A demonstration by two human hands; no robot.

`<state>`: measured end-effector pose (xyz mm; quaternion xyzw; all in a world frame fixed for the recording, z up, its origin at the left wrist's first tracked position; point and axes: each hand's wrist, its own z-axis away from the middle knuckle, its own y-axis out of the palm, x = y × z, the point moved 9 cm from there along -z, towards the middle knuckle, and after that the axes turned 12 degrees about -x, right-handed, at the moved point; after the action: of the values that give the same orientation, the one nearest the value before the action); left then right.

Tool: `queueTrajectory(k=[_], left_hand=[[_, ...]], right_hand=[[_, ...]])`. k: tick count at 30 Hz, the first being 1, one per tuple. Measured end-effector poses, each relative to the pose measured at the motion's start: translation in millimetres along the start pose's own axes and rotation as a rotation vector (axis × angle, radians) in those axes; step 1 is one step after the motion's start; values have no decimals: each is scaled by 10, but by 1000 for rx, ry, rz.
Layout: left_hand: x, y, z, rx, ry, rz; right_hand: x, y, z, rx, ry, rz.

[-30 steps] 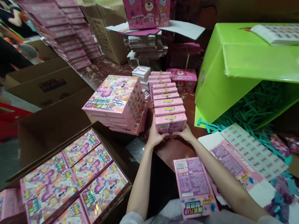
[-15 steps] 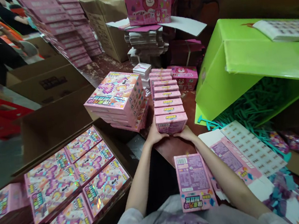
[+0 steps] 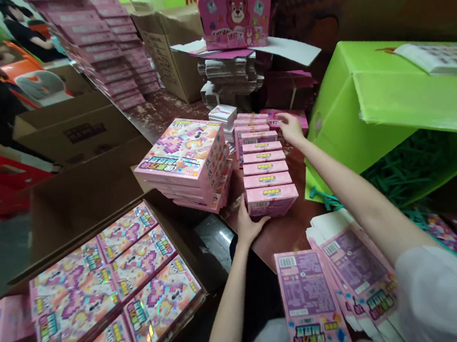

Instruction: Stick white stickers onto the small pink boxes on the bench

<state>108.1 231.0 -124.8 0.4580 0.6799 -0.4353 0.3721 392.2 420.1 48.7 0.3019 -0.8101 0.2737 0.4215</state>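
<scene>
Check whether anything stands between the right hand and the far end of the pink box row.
Nothing visible does. The right hand is at the far end of the pink box row; the left hand rests against its near end.

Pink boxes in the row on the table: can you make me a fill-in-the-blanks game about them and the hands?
1. The left hand presses the ____ end of the row of small pink cardboard boxes.
2. The right hand is at the row's ____ end.
3. The stack of flat pink heart-patterned boxes stands ____ of the row.
4. The big tipped cardboard box is bright ____.
Missing words: near, far, left, green.
</scene>
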Motion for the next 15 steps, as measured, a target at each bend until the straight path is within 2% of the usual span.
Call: queueTrajectory(k=[2, 4, 7, 12, 15], left_hand=[[15, 4, -15, 12, -2, -2], [33, 4, -24, 18, -5, 1], [64, 8, -25, 22, -24, 16], [82, -2, -35, -5, -76, 42], [80, -18, -35, -16, -102, 49]], right_hand=[[-169, 292, -230, 24, 121, 53], [-333, 487, -383, 14, 214, 66], [-520, 719, -517, 31, 264, 59], [-780, 962, -599, 76, 322, 56], [-830, 1042, -589, 112, 320, 40]])
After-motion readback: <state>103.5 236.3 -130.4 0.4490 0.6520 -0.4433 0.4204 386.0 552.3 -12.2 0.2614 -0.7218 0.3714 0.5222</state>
